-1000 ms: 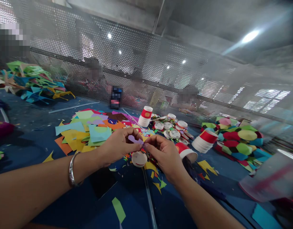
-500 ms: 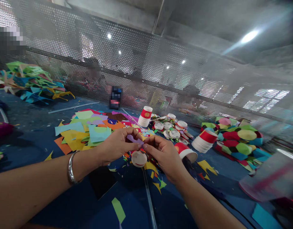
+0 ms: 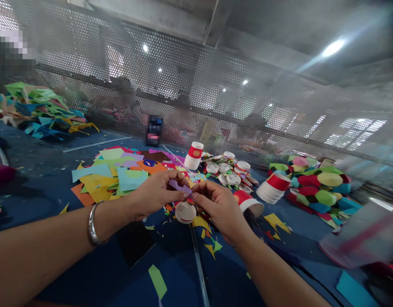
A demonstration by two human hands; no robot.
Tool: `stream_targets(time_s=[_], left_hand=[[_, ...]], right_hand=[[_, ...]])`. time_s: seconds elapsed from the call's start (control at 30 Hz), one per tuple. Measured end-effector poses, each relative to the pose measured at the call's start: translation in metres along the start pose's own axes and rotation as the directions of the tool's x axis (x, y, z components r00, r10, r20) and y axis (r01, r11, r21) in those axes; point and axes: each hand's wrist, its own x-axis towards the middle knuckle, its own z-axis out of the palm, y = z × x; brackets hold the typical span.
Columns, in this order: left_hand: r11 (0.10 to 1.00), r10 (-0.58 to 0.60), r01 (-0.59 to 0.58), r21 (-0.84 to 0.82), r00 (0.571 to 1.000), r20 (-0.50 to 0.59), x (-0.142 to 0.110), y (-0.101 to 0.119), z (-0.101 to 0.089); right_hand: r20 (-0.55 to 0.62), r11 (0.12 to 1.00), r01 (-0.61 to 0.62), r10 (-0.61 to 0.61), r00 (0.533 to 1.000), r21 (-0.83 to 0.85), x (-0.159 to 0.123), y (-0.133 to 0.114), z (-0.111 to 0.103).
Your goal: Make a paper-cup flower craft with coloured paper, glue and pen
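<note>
A small piece of purple paper (image 3: pixel 180 187) is pinched between my two hands at the middle of the view. My left hand (image 3: pixel 158 192), with a silver bangle on its wrist, grips the paper between thumb and fingers. My right hand (image 3: pixel 217 209) has thumb and forefinger closed at the paper's right edge. Just below the fingertips is a white round disc (image 3: pixel 185 212) with a dark red line, like a cut cup bottom. Coloured paper scraps (image 3: pixel 201 224) lie around and beneath the hands.
Coloured paper sheets (image 3: pixel 100 187) are heaped left of centre. Stacked red-and-white paper cups (image 3: pixel 194 156), a pile of white discs (image 3: pixel 223 167) and a clear plastic container (image 3: pixel 359 234) stand rightward. A glue stick (image 3: pixel 199 266) lies in front. Perforated metal sheeting (image 3: pixel 183 64) bounds the back.
My hands stay almost as they were, still pinching the purple paper. The whole view has shifted very slightly.
</note>
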Motion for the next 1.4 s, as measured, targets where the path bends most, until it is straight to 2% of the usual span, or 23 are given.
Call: stream_targets(time_s=[0.3,0.57,0.67,0.8,0.93,1.2,1.4], left_hand=[[0.997,0.022,-0.023,0.075,1.000,0.020,0.000,0.000,-0.002],[0.998,0.058,-0.059,0.021,0.998,0.019,0.001,-0.003,-0.002],[0.997,0.021,-0.020,-0.069,0.999,0.024,0.000,-0.002,-0.002],[0.981,-0.086,0.102,-0.167,0.991,0.101,-0.002,0.004,-0.004],[0.978,-0.079,0.104,-0.181,0.987,0.137,-0.005,0.010,-0.005],[0.993,-0.033,0.037,-0.113,0.999,0.040,0.000,0.009,-0.009],[0.998,-0.033,0.036,0.047,0.998,-0.058,0.005,0.006,-0.019]], right_hand=[[0.020,1.000,0.001,-0.001,1.000,-0.017,0.000,0.002,-0.001],[0.051,0.998,0.047,-0.045,0.998,-0.047,0.001,0.005,-0.002],[0.032,0.989,0.109,-0.107,0.994,-0.097,-0.001,0.001,-0.002],[-0.003,0.972,0.169,-0.172,0.985,-0.164,-0.004,-0.005,-0.002],[-0.031,0.972,0.172,-0.179,0.983,-0.163,-0.005,-0.006,-0.003],[-0.060,0.984,0.103,-0.113,0.992,-0.144,0.001,0.001,-0.006],[-0.076,0.984,0.090,-0.103,0.992,-0.152,0.005,0.007,-0.009]])
